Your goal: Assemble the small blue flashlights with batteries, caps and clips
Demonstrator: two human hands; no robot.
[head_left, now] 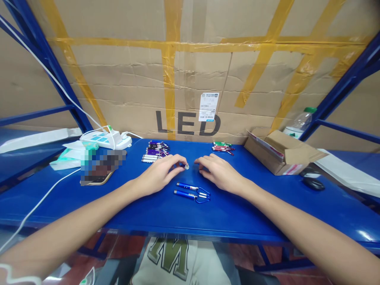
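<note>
My left hand (162,171) pinches a small pen flashlight (187,167) between thumb and forefinger, its round silver end facing me; most of its body is hidden. Just to the right, my right hand (216,170) is apart from it, with bent, parted fingers and nothing seen in them. Nearer me on the table lie two blue pen flashlights (185,194) with carabiner clips, side by side. Beyond my left hand is a row of purple, black and silver pen flashlights (156,152). Green and red pen flashlights (222,147) lie beyond my right hand.
An open cardboard box (273,152) stands at the right of the blue table (142,215), with a black mouse (313,183) beside it and a plastic bottle (303,120) behind. At left are a phone (101,179), a power strip (102,138) and a white cable. A large carton (136,87) backs the table.
</note>
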